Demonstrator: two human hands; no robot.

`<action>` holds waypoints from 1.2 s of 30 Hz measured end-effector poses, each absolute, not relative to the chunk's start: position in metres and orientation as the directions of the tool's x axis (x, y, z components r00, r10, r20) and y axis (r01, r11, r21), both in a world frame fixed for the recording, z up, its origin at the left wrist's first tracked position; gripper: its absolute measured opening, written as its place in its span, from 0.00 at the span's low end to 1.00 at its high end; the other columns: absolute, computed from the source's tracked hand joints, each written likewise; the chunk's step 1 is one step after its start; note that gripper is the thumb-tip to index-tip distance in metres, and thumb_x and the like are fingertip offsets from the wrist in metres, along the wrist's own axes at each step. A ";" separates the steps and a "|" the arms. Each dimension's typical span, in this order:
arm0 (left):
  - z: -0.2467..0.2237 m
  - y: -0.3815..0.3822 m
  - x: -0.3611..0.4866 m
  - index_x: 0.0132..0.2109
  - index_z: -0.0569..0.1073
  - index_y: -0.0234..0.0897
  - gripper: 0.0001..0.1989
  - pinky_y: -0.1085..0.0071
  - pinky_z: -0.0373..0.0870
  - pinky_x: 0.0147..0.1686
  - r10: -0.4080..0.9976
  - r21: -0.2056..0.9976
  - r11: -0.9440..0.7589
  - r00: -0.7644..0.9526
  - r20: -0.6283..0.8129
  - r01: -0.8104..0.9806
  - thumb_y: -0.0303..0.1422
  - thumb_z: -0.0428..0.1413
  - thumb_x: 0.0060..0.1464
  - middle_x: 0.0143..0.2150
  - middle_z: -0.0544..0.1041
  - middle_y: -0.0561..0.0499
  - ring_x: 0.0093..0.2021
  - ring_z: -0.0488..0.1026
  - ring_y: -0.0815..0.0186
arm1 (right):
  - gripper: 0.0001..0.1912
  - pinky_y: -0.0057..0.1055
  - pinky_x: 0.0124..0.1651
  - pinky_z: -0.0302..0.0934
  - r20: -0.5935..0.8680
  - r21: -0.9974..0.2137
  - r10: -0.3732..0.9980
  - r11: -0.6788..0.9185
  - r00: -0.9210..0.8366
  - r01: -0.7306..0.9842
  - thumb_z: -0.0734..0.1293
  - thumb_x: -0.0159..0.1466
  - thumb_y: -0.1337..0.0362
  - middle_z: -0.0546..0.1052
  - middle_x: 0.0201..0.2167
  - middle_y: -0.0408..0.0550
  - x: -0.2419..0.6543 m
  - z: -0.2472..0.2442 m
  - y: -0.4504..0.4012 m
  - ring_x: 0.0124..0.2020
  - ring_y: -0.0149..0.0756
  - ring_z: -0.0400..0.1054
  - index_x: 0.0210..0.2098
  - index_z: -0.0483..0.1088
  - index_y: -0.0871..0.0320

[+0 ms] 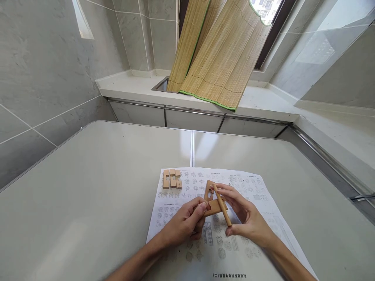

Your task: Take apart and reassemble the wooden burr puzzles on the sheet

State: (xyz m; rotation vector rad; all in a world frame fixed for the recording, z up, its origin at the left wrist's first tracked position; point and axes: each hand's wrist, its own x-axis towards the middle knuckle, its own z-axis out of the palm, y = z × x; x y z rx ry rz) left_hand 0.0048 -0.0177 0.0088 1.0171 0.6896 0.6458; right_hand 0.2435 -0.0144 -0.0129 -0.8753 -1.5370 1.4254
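Left hand [191,219] curled round a flat wooden piece [213,208], right hand [249,219] pinching a slim wooden stick [222,205], roundish I think.

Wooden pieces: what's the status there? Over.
Left hand gripping slotted wooden piece. Right hand holding wooden rod. Notched blocks on printed sheet, apart from both hands.

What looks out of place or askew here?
The bamboo mat by the window: it slants askew over the counter, partly covering what looks like a sink, its green-trimmed end reaching the front edge. Nothing looks spilled.
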 end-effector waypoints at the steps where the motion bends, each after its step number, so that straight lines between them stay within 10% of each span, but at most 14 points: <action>1: 0.009 -0.018 0.005 0.39 0.61 0.41 0.23 0.75 0.54 0.20 0.756 0.911 0.381 0.621 -0.207 -0.160 0.56 0.53 0.67 0.21 0.56 0.65 0.18 0.48 0.75 | 0.42 0.54 0.76 0.51 0.120 -0.993 0.912 0.112 -0.392 -0.045 0.86 0.52 0.55 0.62 0.73 0.50 0.243 -0.013 -0.015 0.77 0.58 0.48 0.64 0.73 0.40; 36: 0.010 -0.023 0.010 0.43 0.65 0.39 0.26 0.75 0.57 0.21 0.756 0.930 0.353 0.617 -0.219 -0.102 0.59 0.51 0.66 0.22 0.59 0.63 0.19 0.52 0.73 | 0.49 0.53 0.73 0.55 -0.008 -1.000 0.898 -0.013 -0.439 -0.008 0.83 0.54 0.64 0.66 0.71 0.53 0.234 -0.012 -0.024 0.73 0.59 0.58 0.70 0.63 0.42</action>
